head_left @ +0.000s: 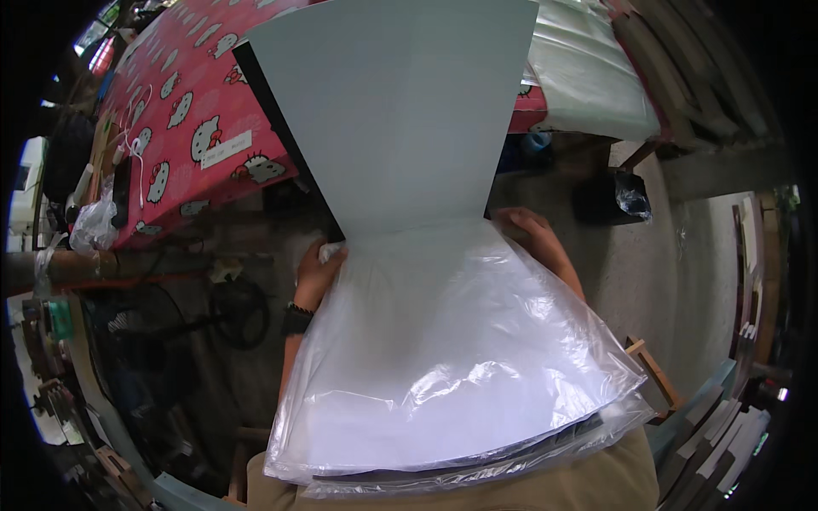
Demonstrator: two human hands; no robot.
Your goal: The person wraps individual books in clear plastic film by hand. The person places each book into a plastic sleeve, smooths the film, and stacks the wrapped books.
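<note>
A large flat pale grey panel (400,111) with a dark edge along its left side stands up in front of me. Its lower part is inside a clear plastic bag (460,341), which spreads over my lap. At the left of the bag's mouth, my left hand (315,271) is closed on the bunched plastic, a dark band round its wrist. On the right, my right hand (530,232) grips the bag's edge beside the panel, its fingers bent and partly hidden. The bag's closed end lies wrinkled near my waist.
A table with a pink patterned cover (196,102) stands ahead on the left, holding a white cable (136,128) and crumpled plastic (94,223). Clear plastic sheeting (588,77) lies at the far right. Below it sits a black bin (609,200); a dark fan-like object (239,313) is at left.
</note>
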